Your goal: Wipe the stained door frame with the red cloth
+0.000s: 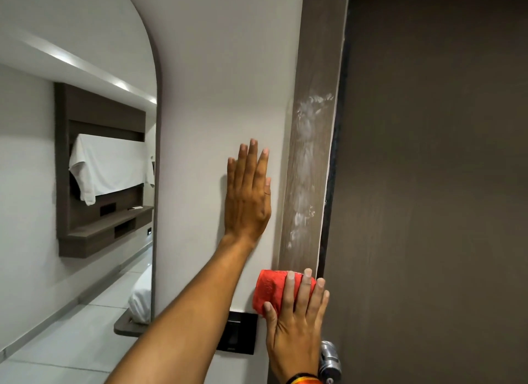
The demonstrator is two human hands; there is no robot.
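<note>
A grey-brown wooden door frame runs up the right of centre, smeared with a white stain from about mid-height down. My right hand presses a folded red cloth flat against the frame's lower part, just below the stain. My left hand lies flat on the white wall left of the frame, fingers pointing up, holding nothing.
A dark door fills the right side, with a metal knob beside my right wrist. A black switch plate sits on the wall under my left forearm. An arched mirror hangs at left.
</note>
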